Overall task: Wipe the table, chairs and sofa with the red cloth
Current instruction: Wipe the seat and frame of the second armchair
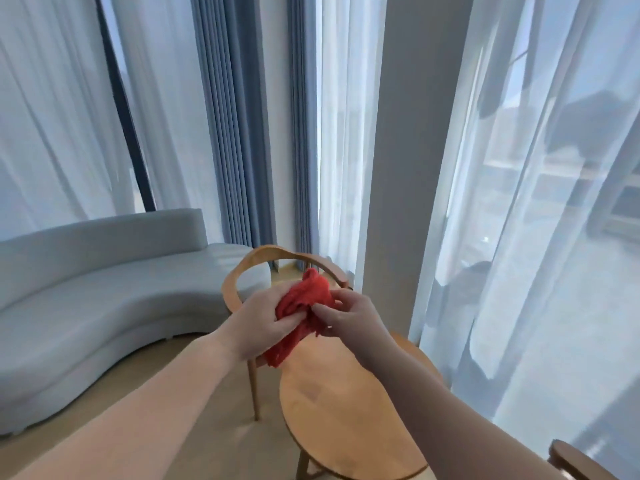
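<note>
Head view, looking down along two bare forearms. Crumpled red cloth (309, 299) bunched in the air between both hands, its upper wad pushed up above the knuckles and a loose tail hanging below the left palm. Left hand (262, 324) closed round the cloth's left side, fingers curled into the fabric and thumb laid across the front of it. Right hand (350, 315) pinching the cloth's right side, thumb and bent fingertips nipped onto a fold, other fingers curled in. Beneath the hands, a round light-wood counter (346, 414), the cloth's tail hanging over its far edge as seen; contact with the wood impossible to judge. Just beyond, a wooden chair with a curved hoop backrest (234, 279), partly hidden behind the hands and the cloth, one slim leg showing beside the counter. Off to the left, a long curved pale-grey upholstered sofa (86, 289) on a light wood floor (207, 431), well apart from the hands. Behind everything, pleated blue curtains (230, 133), a plain grey pillar (410, 133) and sheer white curtains (519, 209) over bright windows. At the lower right corner, the rounded wooden edge of a second chair (576, 462), near the counter.
</note>
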`<state>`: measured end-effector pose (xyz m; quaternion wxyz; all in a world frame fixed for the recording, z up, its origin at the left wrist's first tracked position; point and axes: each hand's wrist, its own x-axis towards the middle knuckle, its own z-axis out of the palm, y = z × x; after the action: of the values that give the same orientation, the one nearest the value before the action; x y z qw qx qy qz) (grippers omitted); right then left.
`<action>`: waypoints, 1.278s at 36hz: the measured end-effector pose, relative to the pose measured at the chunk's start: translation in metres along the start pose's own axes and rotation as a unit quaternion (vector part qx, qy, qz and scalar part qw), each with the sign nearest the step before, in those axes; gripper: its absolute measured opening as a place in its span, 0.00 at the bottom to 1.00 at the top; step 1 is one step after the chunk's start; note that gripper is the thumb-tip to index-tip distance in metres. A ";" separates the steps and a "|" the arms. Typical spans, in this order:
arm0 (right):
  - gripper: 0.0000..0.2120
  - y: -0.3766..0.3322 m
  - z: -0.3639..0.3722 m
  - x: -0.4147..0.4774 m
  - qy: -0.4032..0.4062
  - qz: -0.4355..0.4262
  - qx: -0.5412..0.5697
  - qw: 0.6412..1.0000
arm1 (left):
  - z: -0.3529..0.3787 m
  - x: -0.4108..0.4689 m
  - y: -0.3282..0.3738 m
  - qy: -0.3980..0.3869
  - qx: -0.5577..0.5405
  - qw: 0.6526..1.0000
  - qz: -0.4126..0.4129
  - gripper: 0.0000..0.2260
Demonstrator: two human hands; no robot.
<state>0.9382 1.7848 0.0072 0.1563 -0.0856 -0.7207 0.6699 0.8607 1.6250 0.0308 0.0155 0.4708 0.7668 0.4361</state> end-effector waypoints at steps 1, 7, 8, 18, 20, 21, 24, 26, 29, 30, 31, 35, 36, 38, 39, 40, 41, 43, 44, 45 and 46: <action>0.10 -0.002 0.006 0.002 0.001 -0.004 -0.004 1.000 | -0.008 -0.001 -0.003 0.003 -0.003 1.000 -0.001 0.16; 0.10 -0.017 0.047 0.016 0.019 -0.030 -0.066 0.997 | -0.049 -0.008 -0.024 -0.004 -0.022 1.000 -0.022 0.21; 0.09 -0.019 0.056 0.019 0.024 -0.035 -0.079 0.996 | -0.057 -0.009 -0.029 -0.006 -0.032 0.999 -0.021 0.22; 0.05 -0.027 0.150 0.054 0.042 -0.071 -0.271 0.959 | -0.153 -0.040 -0.101 0.005 -0.026 0.999 -0.020 0.36; 0.08 -0.030 0.164 0.060 0.049 -0.080 -0.339 0.936 | -0.171 -0.045 -0.115 0.010 0.049 0.999 -0.010 0.35; 0.09 -0.032 0.171 0.063 0.051 -0.090 -0.356 0.929 | -0.178 -0.046 -0.121 0.013 0.079 0.997 -0.004 0.32; 0.06 -0.040 0.192 0.073 0.066 -0.121 -0.340 0.930 | -0.194 -0.045 -0.139 0.010 0.132 0.991 0.029 0.18; 0.05 -0.047 0.202 0.082 0.075 -0.135 -0.333 0.930 | -0.201 -0.041 -0.148 0.031 0.168 0.985 0.033 0.12; 0.04 -0.057 0.208 0.100 0.057 -0.125 -0.362 0.922 | -0.215 -0.030 -0.161 0.053 0.147 0.988 0.001 0.19; 0.08 -0.061 0.208 0.105 0.033 -0.112 -0.376 0.919 | -0.221 -0.027 -0.166 0.061 0.136 0.989 -0.010 0.20; 0.10 -0.066 0.208 0.110 0.002 -0.096 -0.389 0.916 | -0.226 -0.022 -0.171 0.070 0.125 0.989 -0.020 0.20; 0.11 -0.081 0.205 0.128 -0.105 -0.044 -0.439 0.891 | -0.238 -0.007 -0.181 0.074 0.081 0.993 -0.050 0.13; 0.12 -0.084 0.203 0.135 -0.117 -0.038 -0.451 0.884 | -0.239 -0.003 -0.182 0.079 0.076 0.992 -0.054 0.12; 0.12 -0.084 0.196 0.151 -0.114 -0.036 -0.450 0.885 | -0.238 0.007 -0.184 0.089 0.073 0.992 -0.056 0.09; 0.10 -0.082 0.191 0.161 -0.098 -0.040 -0.437 0.893 | -0.237 0.013 -0.186 0.091 0.070 0.992 -0.056 0.09; 0.09 -0.080 0.185 0.171 -0.075 -0.044 -0.419 0.904 | -0.237 0.019 -0.189 0.090 0.068 0.992 -0.060 0.08; 0.08 -0.075 0.180 0.181 -0.055 -0.046 -0.399 0.914 | -0.237 0.026 -0.192 0.085 0.066 0.992 -0.065 0.08; 0.06 -0.063 0.170 0.202 -0.034 -0.036 -0.365 0.930 | -0.235 0.037 -0.201 0.055 0.069 0.993 -0.077 0.07; 0.06 -0.056 0.166 0.212 -0.029 -0.031 -0.354 0.934 | -0.234 0.044 -0.206 0.035 0.072 0.993 -0.085 0.08; 0.05 -0.050 0.163 0.222 -0.026 -0.027 -0.341 0.939 | -0.232 0.051 -0.211 0.021 0.078 0.993 -0.088 0.11; 0.05 -0.045 0.160 0.231 -0.023 -0.025 -0.326 0.945 | -0.230 0.058 -0.216 0.013 0.093 0.991 -0.092 0.12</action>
<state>0.6710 1.7073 0.0691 0.1202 -0.0981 -0.9050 0.3961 0.5751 1.4786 0.0480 0.0016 0.3916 0.8443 0.3657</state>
